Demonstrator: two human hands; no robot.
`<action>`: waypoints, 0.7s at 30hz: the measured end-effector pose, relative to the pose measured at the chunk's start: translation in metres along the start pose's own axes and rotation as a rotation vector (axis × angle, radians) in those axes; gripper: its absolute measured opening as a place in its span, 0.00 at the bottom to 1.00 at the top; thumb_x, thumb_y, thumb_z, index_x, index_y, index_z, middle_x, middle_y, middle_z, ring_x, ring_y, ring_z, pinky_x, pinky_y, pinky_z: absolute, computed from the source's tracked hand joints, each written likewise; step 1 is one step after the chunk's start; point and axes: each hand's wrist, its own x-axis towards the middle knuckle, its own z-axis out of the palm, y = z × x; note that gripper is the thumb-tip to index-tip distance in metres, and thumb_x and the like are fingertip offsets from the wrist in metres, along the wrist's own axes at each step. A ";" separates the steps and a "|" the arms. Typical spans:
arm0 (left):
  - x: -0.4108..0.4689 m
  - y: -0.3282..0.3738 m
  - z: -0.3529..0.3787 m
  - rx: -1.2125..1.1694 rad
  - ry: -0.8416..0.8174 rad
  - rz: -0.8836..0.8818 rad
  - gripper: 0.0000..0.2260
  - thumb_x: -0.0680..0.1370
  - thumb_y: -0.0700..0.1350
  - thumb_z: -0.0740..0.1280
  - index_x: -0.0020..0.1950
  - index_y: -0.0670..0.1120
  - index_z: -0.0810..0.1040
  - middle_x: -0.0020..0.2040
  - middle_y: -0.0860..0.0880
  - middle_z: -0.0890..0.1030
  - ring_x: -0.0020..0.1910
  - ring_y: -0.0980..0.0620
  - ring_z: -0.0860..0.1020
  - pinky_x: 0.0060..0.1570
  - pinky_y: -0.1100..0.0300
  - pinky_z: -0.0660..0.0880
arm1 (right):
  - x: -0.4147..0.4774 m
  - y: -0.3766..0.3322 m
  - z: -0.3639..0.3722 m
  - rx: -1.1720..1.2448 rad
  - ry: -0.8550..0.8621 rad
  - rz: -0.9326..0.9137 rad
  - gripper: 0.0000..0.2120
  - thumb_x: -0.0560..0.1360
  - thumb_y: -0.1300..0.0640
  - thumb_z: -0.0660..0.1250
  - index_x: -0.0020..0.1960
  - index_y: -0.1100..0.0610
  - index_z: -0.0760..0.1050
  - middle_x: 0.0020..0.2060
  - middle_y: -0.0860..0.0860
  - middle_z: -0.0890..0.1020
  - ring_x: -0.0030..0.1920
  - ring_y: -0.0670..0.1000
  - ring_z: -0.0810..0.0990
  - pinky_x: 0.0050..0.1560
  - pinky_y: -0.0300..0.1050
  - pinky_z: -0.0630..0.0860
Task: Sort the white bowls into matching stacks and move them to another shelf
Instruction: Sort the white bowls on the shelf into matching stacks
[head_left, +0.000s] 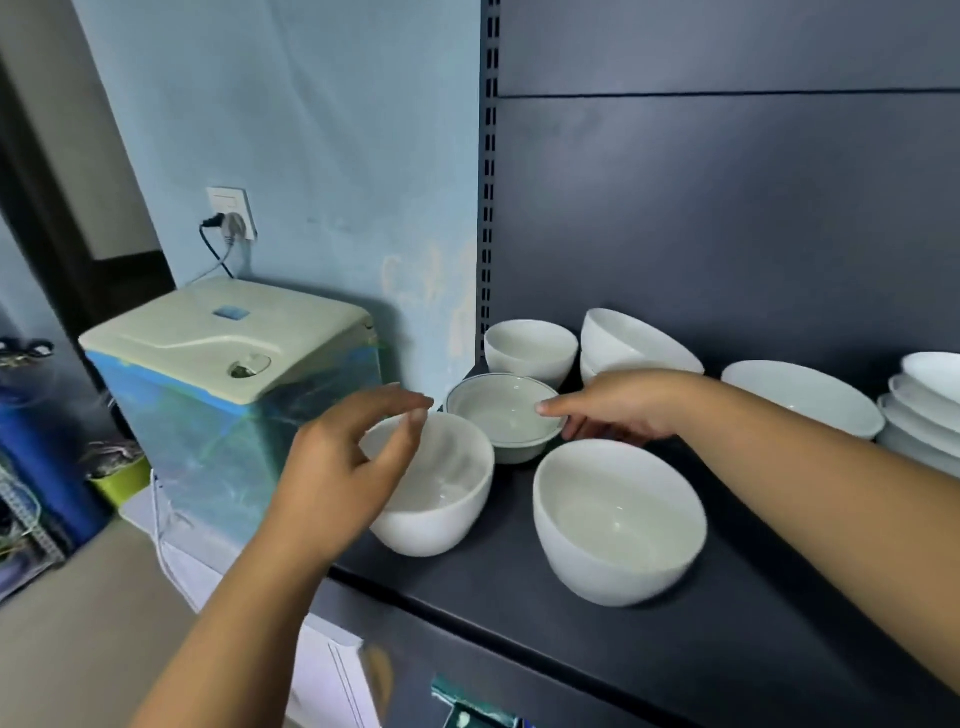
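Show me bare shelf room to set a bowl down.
Free: the shelf at its front right, right of the large front bowl and nearer than the wide bowl. Crowded: back left, around the green-rimmed bowl that the right hand pinches.

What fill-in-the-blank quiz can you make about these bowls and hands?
The right hand grips the ____ of the line-rimmed bowl.
The left hand hovers over the front-left bowl, holding ____.
The big front bowl sits on the dark shelf and is ____ inside.
Missing words: rim; nothing; empty.
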 end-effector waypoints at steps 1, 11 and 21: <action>0.000 -0.002 0.000 -0.021 -0.029 0.006 0.10 0.68 0.61 0.61 0.44 0.60 0.78 0.44 0.75 0.76 0.50 0.77 0.72 0.46 0.81 0.65 | 0.003 0.000 0.001 0.032 -0.017 0.007 0.19 0.74 0.43 0.64 0.45 0.60 0.76 0.38 0.52 0.78 0.38 0.50 0.76 0.39 0.41 0.73; -0.004 -0.016 0.009 -0.053 -0.115 0.016 0.09 0.68 0.62 0.60 0.44 0.64 0.76 0.47 0.74 0.77 0.47 0.73 0.75 0.46 0.80 0.65 | 0.010 -0.001 0.004 0.200 -0.021 0.057 0.16 0.79 0.56 0.58 0.36 0.61 0.76 0.22 0.48 0.80 0.21 0.42 0.75 0.24 0.31 0.71; -0.006 -0.013 0.006 -0.015 -0.112 0.061 0.08 0.70 0.61 0.58 0.43 0.63 0.76 0.42 0.79 0.74 0.41 0.76 0.73 0.39 0.81 0.64 | -0.009 -0.016 0.004 0.112 0.274 -0.143 0.11 0.77 0.63 0.60 0.37 0.62 0.73 0.29 0.56 0.78 0.30 0.49 0.78 0.32 0.37 0.76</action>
